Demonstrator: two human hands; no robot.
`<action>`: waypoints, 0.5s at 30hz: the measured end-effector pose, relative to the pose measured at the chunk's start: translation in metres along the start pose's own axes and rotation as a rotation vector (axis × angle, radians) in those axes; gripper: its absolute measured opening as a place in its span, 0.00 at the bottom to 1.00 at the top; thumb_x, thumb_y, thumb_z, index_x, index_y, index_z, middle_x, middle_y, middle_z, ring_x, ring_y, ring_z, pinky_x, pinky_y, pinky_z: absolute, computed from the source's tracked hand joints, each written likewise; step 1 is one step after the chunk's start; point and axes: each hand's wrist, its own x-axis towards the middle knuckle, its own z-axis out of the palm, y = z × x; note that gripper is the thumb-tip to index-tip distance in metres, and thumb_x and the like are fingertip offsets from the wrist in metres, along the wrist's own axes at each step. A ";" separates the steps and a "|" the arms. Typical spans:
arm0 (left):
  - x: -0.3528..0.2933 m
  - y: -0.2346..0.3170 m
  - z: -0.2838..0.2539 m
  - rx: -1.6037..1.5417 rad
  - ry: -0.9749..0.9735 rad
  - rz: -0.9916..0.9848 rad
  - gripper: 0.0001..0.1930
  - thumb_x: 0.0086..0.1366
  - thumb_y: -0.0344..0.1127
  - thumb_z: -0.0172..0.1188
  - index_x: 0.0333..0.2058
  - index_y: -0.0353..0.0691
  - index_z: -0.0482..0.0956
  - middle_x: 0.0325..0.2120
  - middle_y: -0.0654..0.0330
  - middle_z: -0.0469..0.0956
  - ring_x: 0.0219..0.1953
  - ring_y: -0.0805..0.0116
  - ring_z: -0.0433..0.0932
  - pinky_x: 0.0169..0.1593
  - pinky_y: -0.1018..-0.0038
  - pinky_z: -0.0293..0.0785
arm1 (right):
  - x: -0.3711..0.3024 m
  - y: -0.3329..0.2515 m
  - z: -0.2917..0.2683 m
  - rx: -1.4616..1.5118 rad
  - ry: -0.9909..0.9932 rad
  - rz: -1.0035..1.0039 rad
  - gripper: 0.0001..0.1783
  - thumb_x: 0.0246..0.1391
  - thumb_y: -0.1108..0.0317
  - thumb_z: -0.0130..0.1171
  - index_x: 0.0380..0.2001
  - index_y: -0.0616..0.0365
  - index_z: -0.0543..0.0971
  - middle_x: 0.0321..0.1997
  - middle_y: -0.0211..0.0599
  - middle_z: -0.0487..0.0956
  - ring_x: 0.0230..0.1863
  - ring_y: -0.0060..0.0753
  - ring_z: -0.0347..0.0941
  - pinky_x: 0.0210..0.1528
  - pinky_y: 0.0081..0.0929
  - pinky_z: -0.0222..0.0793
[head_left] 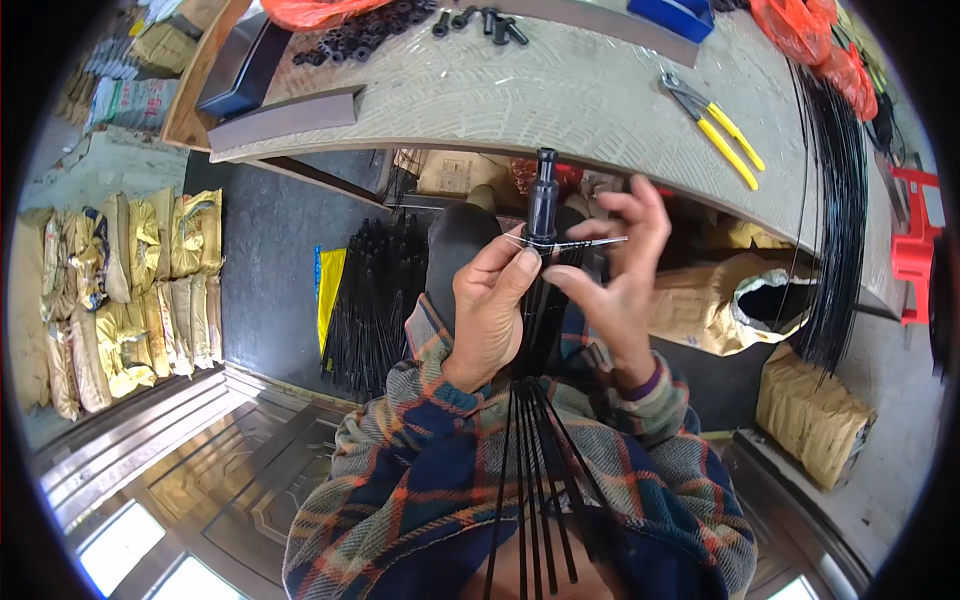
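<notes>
Head view, centre of frame: my left hand [487,310] pinches bundle of black rods [540,310] just below black plastic hub [543,205]. My right hand [620,275] grips thin pale wire [575,241] wrapped across bundle, thumb and forefinger closed on it, other fingers spread. Rods run down over my plaid sleeves to lower edge.

Upper frame: workbench [560,100], yellow-handled pliers [718,125] at upper right, black fittings [360,40] at top.

Risk, my guess: wire slips from pinch, wrap loosens, rods splay out of hub; loose wire end could prick fingertip.
</notes>
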 end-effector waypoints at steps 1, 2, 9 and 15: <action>-0.001 0.000 0.000 0.003 -0.006 -0.015 0.16 0.62 0.28 0.51 0.48 0.27 0.68 0.39 0.58 0.75 0.40 0.76 0.72 0.48 0.81 0.66 | -0.005 0.004 0.007 0.073 0.002 0.083 0.54 0.30 0.69 0.71 0.59 0.58 0.48 0.48 0.40 0.61 0.41 0.27 0.67 0.44 0.25 0.65; -0.002 0.001 0.002 0.040 0.007 0.028 0.17 0.62 0.29 0.51 0.48 0.27 0.68 0.40 0.58 0.74 0.41 0.76 0.72 0.48 0.80 0.65 | -0.007 0.008 0.011 0.096 0.001 0.138 0.48 0.34 0.78 0.65 0.58 0.58 0.49 0.46 0.39 0.62 0.39 0.25 0.66 0.43 0.23 0.65; -0.006 0.005 -0.012 0.055 0.014 0.067 0.17 0.64 0.33 0.50 0.48 0.27 0.68 0.42 0.57 0.73 0.43 0.73 0.71 0.51 0.76 0.64 | -0.019 0.014 0.035 0.591 -0.032 0.385 0.19 0.45 0.73 0.61 0.40 0.62 0.67 0.32 0.29 0.70 0.31 0.17 0.65 0.36 0.16 0.62; -0.006 0.012 -0.023 0.071 -0.075 0.058 0.20 0.62 0.44 0.51 0.46 0.35 0.71 0.52 0.44 0.66 0.57 0.54 0.61 0.61 0.62 0.51 | -0.026 0.009 0.038 0.528 -0.148 0.348 0.05 0.46 0.74 0.61 0.27 0.66 0.76 0.27 0.26 0.74 0.29 0.15 0.66 0.33 0.14 0.62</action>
